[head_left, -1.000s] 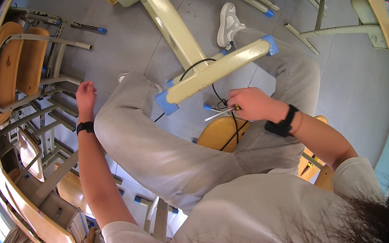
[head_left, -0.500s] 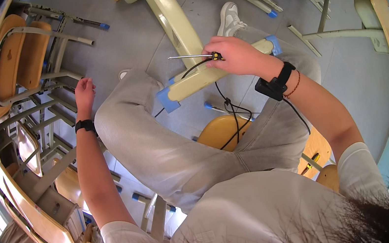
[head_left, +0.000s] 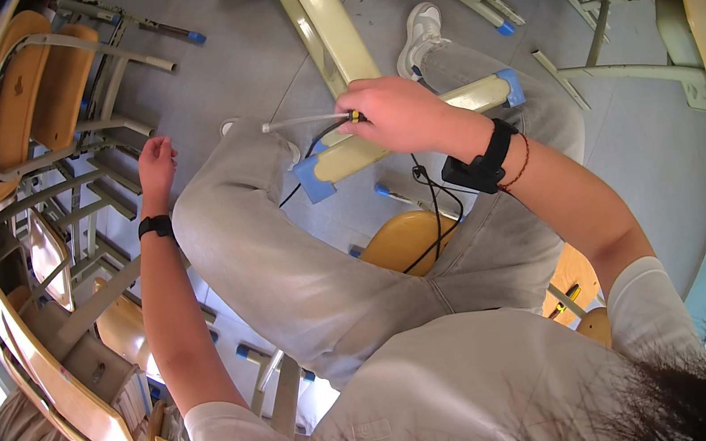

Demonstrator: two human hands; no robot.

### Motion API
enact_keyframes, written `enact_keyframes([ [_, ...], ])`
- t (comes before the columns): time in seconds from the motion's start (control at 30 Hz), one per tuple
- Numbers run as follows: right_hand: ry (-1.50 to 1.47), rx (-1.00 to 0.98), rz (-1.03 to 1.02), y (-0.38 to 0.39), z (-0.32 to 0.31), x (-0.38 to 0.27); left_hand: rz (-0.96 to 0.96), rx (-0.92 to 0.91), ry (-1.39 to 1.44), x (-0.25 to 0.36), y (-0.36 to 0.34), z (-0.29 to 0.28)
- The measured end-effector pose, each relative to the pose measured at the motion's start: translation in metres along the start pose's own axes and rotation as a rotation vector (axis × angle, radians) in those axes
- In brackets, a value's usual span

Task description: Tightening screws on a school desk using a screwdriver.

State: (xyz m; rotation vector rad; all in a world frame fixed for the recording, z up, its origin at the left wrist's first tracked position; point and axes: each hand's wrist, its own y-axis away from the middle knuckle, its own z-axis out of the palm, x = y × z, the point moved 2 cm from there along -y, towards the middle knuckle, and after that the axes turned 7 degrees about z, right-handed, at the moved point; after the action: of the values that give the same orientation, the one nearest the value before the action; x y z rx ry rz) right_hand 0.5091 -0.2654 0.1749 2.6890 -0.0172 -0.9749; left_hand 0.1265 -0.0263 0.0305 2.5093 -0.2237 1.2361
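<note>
A screwdriver [head_left: 303, 122] with a yellow-and-black handle is gripped in my right hand [head_left: 392, 114], its metal shaft pointing left and blurred near the tip. Directly under that hand runs the crossbar [head_left: 467, 98] of a pale-yellow metal furniture leg with blue end caps, which lies between my legs. A black cable [head_left: 437, 209] passes behind the hand and hangs down past the crossbar. My left hand [head_left: 156, 164] is held out beyond my left knee, fingers curled and nothing visible in them, close to the chair legs.
Stacked wooden chairs [head_left: 28, 95] and metal frames crowd the left side. Upturned desk frames [head_left: 621, 70] stand at the far right. A round-edged wooden seat [head_left: 401, 241] is below me. A yellow-and-black tool [head_left: 567, 299] lies on wood by my right hip.
My right hand has moved left and slightly nearer with the screwdriver, whose tip is now further left and lower. The view has shifted slightly; my left hand is almost unmoved.
</note>
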Motion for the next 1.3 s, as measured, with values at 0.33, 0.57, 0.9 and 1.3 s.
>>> enact_keyframes([
  [0.33,-0.101,-0.480,-0.143,0.039,-0.028,-0.019,-0.025,-0.002,-0.021,-0.008,0.012,-0.010],
  [0.57,0.086,-0.208,0.062,0.087,-0.071,0.044,-0.029,0.006,-0.014,-0.011,0.014,-0.009],
  [0.9,0.247,0.118,0.347,0.108,-0.106,0.087,-0.010,-0.016,-0.024,-0.010,0.007,-0.004],
  [1.3,0.369,0.131,0.603,0.100,-0.108,0.128,-0.009,-0.049,0.001,0.003,-0.003,0.015],
])
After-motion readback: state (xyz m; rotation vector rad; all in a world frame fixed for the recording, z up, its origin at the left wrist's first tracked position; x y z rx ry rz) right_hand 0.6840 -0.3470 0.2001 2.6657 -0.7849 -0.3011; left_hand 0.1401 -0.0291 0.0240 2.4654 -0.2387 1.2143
